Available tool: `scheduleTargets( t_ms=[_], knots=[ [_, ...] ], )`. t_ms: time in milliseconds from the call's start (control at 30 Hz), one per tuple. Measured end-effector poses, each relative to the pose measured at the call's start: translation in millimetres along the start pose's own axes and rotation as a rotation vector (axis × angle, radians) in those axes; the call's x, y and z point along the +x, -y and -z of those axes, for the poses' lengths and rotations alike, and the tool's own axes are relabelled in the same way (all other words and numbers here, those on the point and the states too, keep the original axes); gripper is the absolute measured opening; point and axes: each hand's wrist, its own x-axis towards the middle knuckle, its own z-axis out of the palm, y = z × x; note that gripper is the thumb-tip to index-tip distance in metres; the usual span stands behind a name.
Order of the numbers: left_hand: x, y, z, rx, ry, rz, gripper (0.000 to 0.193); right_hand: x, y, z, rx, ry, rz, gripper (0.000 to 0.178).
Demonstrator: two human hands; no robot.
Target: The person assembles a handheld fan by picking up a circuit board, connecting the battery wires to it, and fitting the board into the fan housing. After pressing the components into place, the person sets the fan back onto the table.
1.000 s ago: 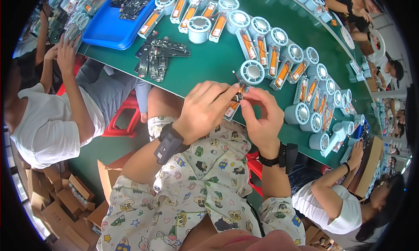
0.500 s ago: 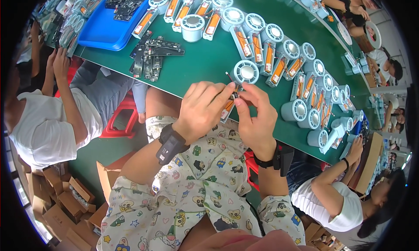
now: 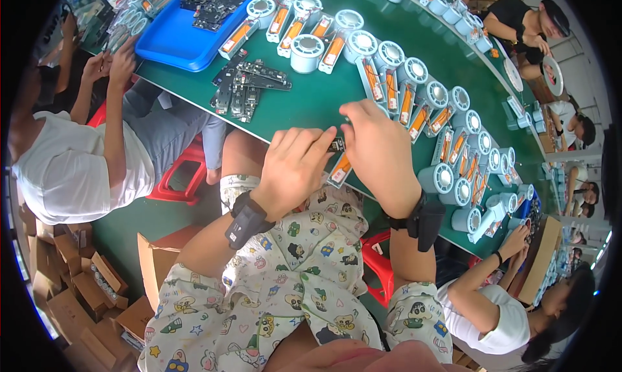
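Over the table's near edge, my left hand (image 3: 291, 168) pinches a small black circuit board (image 3: 336, 144) between thumb and fingers. Beneath it lies the pale blue handle of a handheld fan, with an orange battery (image 3: 341, 169) showing inside; my hands cover much of this unit. My right hand (image 3: 383, 158) is curled beside the board, fingertips closed together just above it. Whatever those fingertips hold is too small or hidden. Left of my hands, a pile of black circuit boards (image 3: 249, 87) rests on the green table (image 3: 304, 103).
Several pale blue fan units (image 3: 306, 53) with open handles and orange batteries stand in rows beyond and to the right. A blue tray (image 3: 172, 51) holds more boards. Co-workers sit on both sides, one in a white shirt (image 3: 71, 165) at left. Cardboard boxes (image 3: 97, 288) lie on the floor.
My right hand has turned and lifted its fingertips up and to the left, now covering most of the fan head. The board shows more clearly at my left fingertips. The view has shifted slightly.
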Motion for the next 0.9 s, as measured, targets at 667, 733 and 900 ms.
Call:
scheduleTargets(
  t_ms=[667,733,900],
  knots=[
    [16.8,26.6,-1.8,-0.22,0.144,-0.111,0.045,-51.9,-19.6,-40.6,0.426,-0.265,0.05,0.013],
    [15.2,27.1,-3.5,-0.227,0.143,-0.112,0.045,-52.6,-22.3,-46.5,0.433,-0.27,0.053,0.013],
    [13.8,26.7,-6.0,-0.238,0.145,-0.105,0.043,-53.2,-24.3,-49.9,0.492,-0.309,0.012,0.011]
  ],
)
